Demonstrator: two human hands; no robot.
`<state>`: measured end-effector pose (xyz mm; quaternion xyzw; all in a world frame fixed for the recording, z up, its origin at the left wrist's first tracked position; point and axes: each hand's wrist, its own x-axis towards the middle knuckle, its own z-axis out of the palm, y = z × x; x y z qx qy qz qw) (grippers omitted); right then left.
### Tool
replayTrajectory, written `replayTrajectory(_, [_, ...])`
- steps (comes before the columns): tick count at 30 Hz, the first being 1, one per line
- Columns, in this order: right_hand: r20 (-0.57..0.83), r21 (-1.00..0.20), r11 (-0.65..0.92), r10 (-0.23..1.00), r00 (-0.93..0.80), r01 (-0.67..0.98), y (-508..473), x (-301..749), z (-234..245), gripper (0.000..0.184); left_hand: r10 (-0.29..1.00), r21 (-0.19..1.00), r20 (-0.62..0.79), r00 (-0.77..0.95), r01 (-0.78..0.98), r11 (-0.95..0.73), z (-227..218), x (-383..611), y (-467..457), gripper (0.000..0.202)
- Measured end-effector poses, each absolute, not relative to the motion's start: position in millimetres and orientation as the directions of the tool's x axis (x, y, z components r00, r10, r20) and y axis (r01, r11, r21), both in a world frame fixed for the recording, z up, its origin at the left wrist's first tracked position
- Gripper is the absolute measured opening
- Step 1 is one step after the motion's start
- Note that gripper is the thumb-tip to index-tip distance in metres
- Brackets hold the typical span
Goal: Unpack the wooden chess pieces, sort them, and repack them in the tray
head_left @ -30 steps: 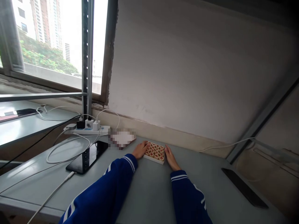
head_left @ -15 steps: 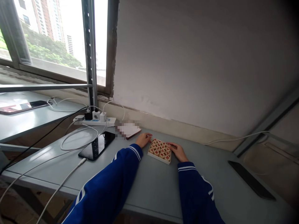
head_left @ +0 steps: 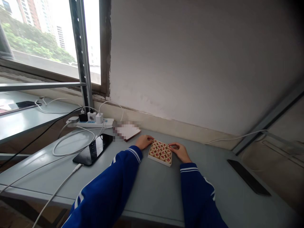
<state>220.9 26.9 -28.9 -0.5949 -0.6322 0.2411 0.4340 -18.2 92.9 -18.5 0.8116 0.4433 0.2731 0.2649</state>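
Note:
A shallow white box (head_left: pixel 159 161) lies on the grey table, filled with rows of round, light wooden Chinese chess pieces (head_left: pixel 161 150) marked in red characters. My left hand (head_left: pixel 143 142) is at the box's far left corner, its fingers bent against the side. Along the right side, my right hand (head_left: pixel 180 152) has its fingers curled against the box's edge near the far right corner. Both hands grip the box from opposite sides. The far wall of the box is partly hidden by the pieces.
A black phone (head_left: pixel 93 150) with a white cable lies to the left. Behind it, a power strip (head_left: pixel 108 123) holds several chargers. A partly blurred red-edged box or lid (head_left: pixel 129 131) sits by the wall. At the right lies a long dark flat object (head_left: pixel 248 177).
The whole view has shifted slightly, so most things appear further left. My right fingers look more bent at the box's edge. The pieces stay in their rows.

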Motion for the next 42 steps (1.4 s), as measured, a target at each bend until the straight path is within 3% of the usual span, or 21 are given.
replayTrajectory(5, [0.323, -0.777, 0.229, 0.944, 0.060, 0.586, 26, 220, -24, 0.028, 0.875, 0.691, 0.200, 0.440, 0.570, -0.444, -13, -16, 88, 0.030])
replayTrajectory(15, [0.317, -0.883, 0.265, 0.945, 0.076, 0.387, 29, 214, -28, 0.028, 0.901, 0.635, 0.256, 0.350, 0.643, -0.429, -24, -13, 93, 0.029])
replayTrajectory(22, [0.223, -0.934, 0.166, 0.962, 0.155, 0.315, 19, 239, -15, 0.034, 0.891, 0.617, 0.303, 0.337, 0.644, -0.453, -24, -11, 89, 0.023])
replayTrajectory(26, [0.169, -0.892, 0.094, 0.976, 0.134, 0.442, 19, 257, -32, 0.032, 0.886, 0.607, 0.294, 0.357, 0.646, -0.462, -26, -11, 89, 0.024])
replayTrajectory(31, [0.434, -0.610, 0.014, 0.842, 0.320, 0.792, 26, 259, -53, 0.028, 0.897, 0.606, 0.258, 0.358, 0.663, -0.439, -26, -11, 90, 0.026])
replayTrajectory(35, [0.443, -0.569, -0.025, 0.833, 0.331, 0.822, 30, 262, -55, 0.018, 0.900, 0.596, 0.244, 0.361, 0.677, -0.433, -25, -11, 88, 0.027])
replayTrajectory(42, [0.433, -0.594, -0.072, 0.811, 0.393, 0.802, 31, 276, -54, 0.029, 0.902, 0.581, 0.224, 0.368, 0.693, -0.427, -26, -9, 90, 0.025])
